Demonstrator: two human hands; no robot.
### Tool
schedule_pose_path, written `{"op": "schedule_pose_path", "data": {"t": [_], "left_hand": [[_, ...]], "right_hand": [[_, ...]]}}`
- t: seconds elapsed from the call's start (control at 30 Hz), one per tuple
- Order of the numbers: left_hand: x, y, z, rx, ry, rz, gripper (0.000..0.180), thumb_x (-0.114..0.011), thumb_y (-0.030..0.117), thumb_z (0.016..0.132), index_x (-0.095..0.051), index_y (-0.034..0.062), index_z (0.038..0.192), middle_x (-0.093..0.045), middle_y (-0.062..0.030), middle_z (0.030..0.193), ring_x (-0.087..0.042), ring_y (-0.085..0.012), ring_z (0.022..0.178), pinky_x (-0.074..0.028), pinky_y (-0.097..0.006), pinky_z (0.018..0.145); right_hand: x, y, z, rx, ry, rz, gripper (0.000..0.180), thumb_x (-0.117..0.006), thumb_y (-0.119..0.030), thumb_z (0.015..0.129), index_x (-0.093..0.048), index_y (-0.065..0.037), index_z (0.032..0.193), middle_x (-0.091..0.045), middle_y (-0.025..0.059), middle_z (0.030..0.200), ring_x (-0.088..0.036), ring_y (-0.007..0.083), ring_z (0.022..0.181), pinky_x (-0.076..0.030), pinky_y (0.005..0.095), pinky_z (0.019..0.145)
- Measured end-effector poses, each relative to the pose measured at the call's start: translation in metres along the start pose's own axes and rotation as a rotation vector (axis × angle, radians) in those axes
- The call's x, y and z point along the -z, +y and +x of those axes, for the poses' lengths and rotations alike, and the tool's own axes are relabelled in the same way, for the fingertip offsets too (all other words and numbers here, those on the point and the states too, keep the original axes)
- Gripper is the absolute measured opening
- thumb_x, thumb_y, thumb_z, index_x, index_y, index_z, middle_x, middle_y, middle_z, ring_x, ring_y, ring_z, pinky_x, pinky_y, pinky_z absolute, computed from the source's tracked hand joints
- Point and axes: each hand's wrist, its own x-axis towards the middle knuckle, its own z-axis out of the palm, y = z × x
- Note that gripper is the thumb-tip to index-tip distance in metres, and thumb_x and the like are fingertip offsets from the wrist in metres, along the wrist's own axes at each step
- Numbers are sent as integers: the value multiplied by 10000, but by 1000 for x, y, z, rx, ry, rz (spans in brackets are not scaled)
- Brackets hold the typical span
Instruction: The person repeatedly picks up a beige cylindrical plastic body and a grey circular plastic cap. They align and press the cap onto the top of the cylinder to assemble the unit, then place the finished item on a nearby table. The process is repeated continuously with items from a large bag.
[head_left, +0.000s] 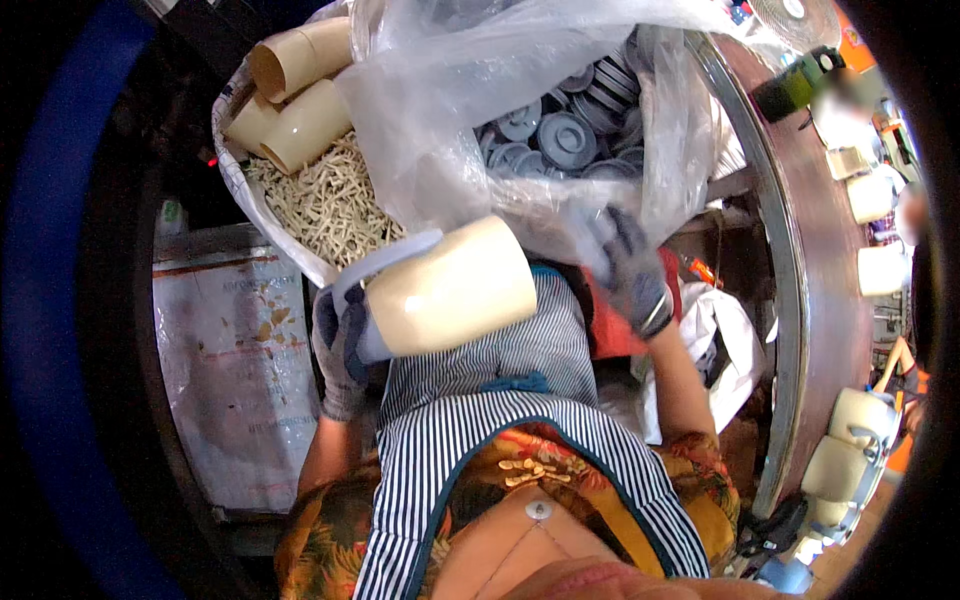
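A cream-coloured, cylindrical jug body (455, 290) with a grey handle and grey end lies on its side above my lap. My left hand (342, 345), in a grey glove, is closed around the jug's grey end by the handle. My right hand (630, 265), also gloved, is raised at the near edge of a clear plastic bag (430, 130). Motion smears its fingers, and I cannot make out whether anything is in them. Inside the bag lie many round grey lids (567, 140).
At the far left, a white sack (290, 250) holds cream cylinders (305, 125) and many small beige pegs (330, 195). A plastic-wrapped box (235, 380) stands at left. The curved brown table (835, 300) at right bears more cream jugs (835, 467). Other people are beyond it.
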Motion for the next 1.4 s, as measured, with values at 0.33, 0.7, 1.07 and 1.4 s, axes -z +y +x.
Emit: {"op": "schedule_pose_path", "data": {"t": [0.33,0.7,1.07,1.4], "left_hand": [[22,-19,-19,-82,-74,17,348,-589,218,976,-574,12,1256,-590,-130,1124,-607,-242,1007,-517,-354,825],[51,-28,-38,-455,-249,586,769,-832,304,606,-569,77,1292,-592,-213,1214,-590,-385,1115,-509,-466,898],[6,40,-29,-784,-424,378,508,-659,164,883,-479,52,1345,-616,-209,1185,-631,-358,1039,-523,-452,877],[4,14,-17,-24,-451,53,290,-570,165,966,-557,-9,1198,-650,-191,1120,-656,-294,1020,-542,-407,864]], "right_hand": [[-36,-65,-107,-190,-95,160,648,-659,-411,836,-493,-171,1415,-466,191,1395,-470,426,1219,-399,514,1020],[-16,-73,-62,-225,262,1094,538,-656,-116,818,-565,-37,1343,-573,206,1297,-564,322,1187,-446,381,998],[30,-113,-74,63,477,821,504,-670,-75,750,-610,-17,1247,-585,198,1297,-539,371,1221,-415,445,1040],[37,-101,-78,162,517,712,585,-692,-59,697,-565,-56,1268,-581,186,1303,-542,399,1204,-417,494,1023]]}}
